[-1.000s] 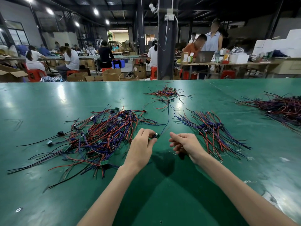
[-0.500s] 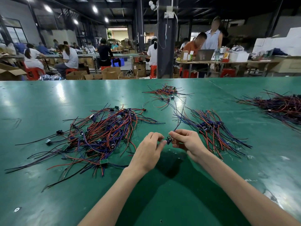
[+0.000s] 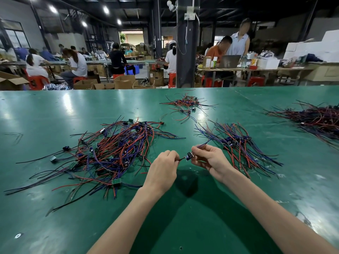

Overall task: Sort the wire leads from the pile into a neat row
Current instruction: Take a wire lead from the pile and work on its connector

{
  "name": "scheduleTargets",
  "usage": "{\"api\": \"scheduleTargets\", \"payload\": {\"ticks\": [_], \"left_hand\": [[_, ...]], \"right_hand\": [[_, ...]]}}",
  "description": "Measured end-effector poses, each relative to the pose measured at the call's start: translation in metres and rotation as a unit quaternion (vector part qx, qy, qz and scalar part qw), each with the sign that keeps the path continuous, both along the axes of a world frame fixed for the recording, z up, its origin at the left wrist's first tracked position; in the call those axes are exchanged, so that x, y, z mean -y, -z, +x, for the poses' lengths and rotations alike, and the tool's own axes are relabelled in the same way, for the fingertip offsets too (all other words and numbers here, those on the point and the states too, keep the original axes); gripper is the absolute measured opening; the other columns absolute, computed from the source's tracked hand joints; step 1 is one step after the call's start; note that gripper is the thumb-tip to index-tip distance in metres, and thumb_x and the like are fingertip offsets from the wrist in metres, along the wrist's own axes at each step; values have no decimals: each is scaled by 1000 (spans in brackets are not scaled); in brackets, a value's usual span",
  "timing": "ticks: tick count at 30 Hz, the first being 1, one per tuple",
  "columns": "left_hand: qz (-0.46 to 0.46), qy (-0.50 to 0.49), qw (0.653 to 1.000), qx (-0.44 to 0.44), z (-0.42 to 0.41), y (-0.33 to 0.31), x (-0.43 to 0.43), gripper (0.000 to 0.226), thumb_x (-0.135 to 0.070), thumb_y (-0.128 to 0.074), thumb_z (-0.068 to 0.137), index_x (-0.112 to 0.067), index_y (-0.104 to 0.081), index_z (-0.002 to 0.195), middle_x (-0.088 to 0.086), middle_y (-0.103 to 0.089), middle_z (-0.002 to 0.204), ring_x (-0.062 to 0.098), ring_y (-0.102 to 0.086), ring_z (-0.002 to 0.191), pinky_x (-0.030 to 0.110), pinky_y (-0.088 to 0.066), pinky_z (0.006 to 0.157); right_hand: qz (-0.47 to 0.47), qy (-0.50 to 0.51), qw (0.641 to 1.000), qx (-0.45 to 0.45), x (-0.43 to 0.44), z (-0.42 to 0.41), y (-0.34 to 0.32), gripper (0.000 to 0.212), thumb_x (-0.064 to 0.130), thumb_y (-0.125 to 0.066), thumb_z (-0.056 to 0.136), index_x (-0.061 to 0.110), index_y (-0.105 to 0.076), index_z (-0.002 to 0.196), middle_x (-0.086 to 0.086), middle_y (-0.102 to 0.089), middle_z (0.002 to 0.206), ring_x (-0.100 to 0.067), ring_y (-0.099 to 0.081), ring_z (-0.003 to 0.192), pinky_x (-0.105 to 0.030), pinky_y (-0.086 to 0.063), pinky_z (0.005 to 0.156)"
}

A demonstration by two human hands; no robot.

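Note:
A tangled pile (image 3: 117,151) of red, blue and black wire leads with small green boards lies on the green table (image 3: 55,110), left of my hands. A tidier bundle (image 3: 236,142) of sorted leads lies to the right. Between them, above the table, I hold one lead with a small black component (image 3: 189,156). My left hand (image 3: 162,169) pinches its wires on the left side. My right hand (image 3: 211,158) pinches the component end, with a blue wire running up from its fingers.
A smaller heap of leads (image 3: 187,104) lies farther back at the centre. A dark heap (image 3: 315,120) spreads at the right edge. Beyond the table stand a pillar (image 3: 187,52), cardboard boxes and seated workers.
My left hand brought the lead from the pile to the centre. My right hand came up and took hold of its component end, and both hands rose slightly.

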State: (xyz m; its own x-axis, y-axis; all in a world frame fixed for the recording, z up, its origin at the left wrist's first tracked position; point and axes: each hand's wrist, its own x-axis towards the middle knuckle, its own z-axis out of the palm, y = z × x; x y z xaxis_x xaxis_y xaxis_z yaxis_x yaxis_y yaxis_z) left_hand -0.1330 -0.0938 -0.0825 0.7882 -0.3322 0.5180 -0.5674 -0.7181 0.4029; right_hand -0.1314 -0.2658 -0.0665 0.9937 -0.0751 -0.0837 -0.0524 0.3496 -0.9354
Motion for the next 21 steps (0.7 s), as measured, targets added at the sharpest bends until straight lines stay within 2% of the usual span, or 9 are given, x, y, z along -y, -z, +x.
{"api": "scheduleTargets", "payload": {"ticks": [3,5,7,11,14,17,19,21], "left_hand": [[-33,-8,999,-6,-1,-2,2,15,-21,-47,97,-11,-59,96,2,-61,93,20,-53,86,30,-41,75],[-83,-8,996,-40,-1,-4,3,20,-25,-47,98,-11,-60,96,1,-63,90,19,-55,83,32,-43,76],[-132,5,987,-88,-1,-6,4,21,-29,-51,97,-12,-63,97,-3,-65,85,15,-58,79,27,-45,75],[-180,44,973,-138,-1,-8,6,10,-25,-62,91,-15,-64,91,-15,-65,73,-7,-59,68,9,-44,67],[-191,39,968,-156,1,-7,7,7,-21,-66,88,-15,-64,90,-17,-64,70,-11,-57,64,7,-44,65],[-189,32,965,-176,2,-7,6,5,-20,-67,87,-17,-63,86,-16,-62,70,-6,-57,62,10,-45,65],[-179,23,964,-194,2,-8,7,5,-19,-67,85,-19,-64,81,-11,-63,70,6,-58,66,20,-48,69],[-187,15,958,-219,3,-8,7,10,-17,-67,83,-20,-64,74,-8,-63,64,12,-58,64,28,-50,71]], "right_hand": [[-27,0,1000,5,-1,0,0,11,0,-65,84,6,-63,75,0,-64,57,-9,-58,48,-23,-57,55],[-40,-14,999,10,-3,-1,1,10,-1,-66,83,6,-63,76,-2,-64,59,-10,-59,50,-23,-55,54],[-47,-38,998,11,-6,-4,2,9,-1,-68,81,6,-64,77,-4,-65,61,-13,-60,51,-25,-55,54],[-58,-87,994,12,-10,-7,2,5,0,-68,81,4,-65,80,-6,-66,65,-13,-62,55,-26,-57,57],[-50,-82,995,6,-12,-7,2,6,-1,-66,83,4,-63,80,-6,-66,65,-12,-62,54,-26,-57,56],[-56,-65,996,1,-13,-7,2,7,0,-67,82,4,-63,79,-6,-65,63,-12,-60,53,-26,-56,57],[-61,-56,997,-1,-13,-7,1,7,0,-67,82,4,-63,80,-4,-64,61,-12,-58,52,-25,-56,56],[-69,-56,996,3,-14,-7,1,7,-1,-67,83,4,-63,80,-3,-64,61,-10,-58,51,-23,-54,54]]}}
